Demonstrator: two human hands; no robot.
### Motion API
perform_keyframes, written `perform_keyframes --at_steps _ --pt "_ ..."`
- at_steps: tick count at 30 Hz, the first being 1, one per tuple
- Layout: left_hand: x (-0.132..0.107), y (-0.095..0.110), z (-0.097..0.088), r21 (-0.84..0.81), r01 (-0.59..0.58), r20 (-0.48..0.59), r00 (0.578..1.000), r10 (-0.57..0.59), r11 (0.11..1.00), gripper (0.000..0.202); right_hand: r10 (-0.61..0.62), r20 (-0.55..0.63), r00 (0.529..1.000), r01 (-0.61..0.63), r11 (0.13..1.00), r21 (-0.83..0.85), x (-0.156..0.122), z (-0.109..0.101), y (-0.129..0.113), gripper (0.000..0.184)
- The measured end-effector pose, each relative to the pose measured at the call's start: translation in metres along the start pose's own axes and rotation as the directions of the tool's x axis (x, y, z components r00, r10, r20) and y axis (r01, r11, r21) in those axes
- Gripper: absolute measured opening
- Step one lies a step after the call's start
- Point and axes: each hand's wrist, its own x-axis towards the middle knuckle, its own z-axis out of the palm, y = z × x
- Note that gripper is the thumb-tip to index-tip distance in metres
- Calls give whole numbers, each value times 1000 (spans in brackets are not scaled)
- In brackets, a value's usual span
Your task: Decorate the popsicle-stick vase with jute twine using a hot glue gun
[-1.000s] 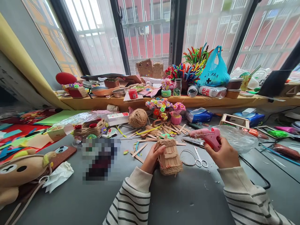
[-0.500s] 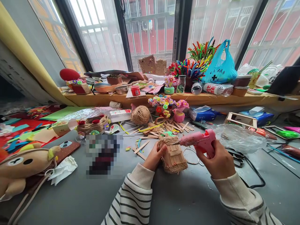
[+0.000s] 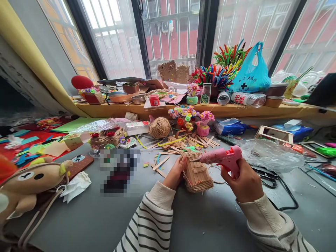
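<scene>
A small basket made of craft sticks and wound twine (image 3: 197, 175) stands on the grey table (image 3: 105, 217) in front of me. My left hand (image 3: 175, 172) wraps round its left side, fingers closed on it. My right hand (image 3: 243, 180) grips a pink hot glue gun (image 3: 223, 158) by the handle. The gun's nozzle points left and touches the basket's upper rim. Both my sleeves are white with dark stripes.
Loose craft sticks (image 3: 194, 141), a ball of twine (image 3: 159, 127), scissors (image 3: 265, 175) and a clear plastic bag (image 3: 270, 154) lie behind the basket. A phone (image 3: 78, 164), a plush bear (image 3: 31, 182) and crumpled tissue (image 3: 76, 185) are at left. The glue gun's black cord (image 3: 288, 196) trails right. The wooden sill (image 3: 183, 110) is crowded.
My right hand has brought the glue gun leftward from over the scissors until its nozzle reaches the basket's top. My left hand keeps holding the basket, which has tilted slightly.
</scene>
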Motion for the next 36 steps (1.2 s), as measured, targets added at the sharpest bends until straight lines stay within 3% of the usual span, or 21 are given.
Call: perform_keyframes --at_steps 5,13,28,32,36 --pt "0 -1 -1 -22 -17 -25 1000 17 1000 53 -11 24 1000 11 1000 20 -1 0 2 27" --pt "-1 -2 -3 -11 47 -48 998 -47 999 58 -154 6 988 154 988 -16 0 1 8 28" --pt "0 1 1 1 20 -37 999 -20 1000 60 -168 -27 985 168 985 22 1 1 11 17" --pt "0 0 0 5 -9 -69 998 9 1000 59 -113 -32 993 114 993 28 3 -4 4 23" --pt "-1 1 -2 18 -2 -100 995 4 1000 52 112 12 994 -112 988 102 8 -14 -6 36"
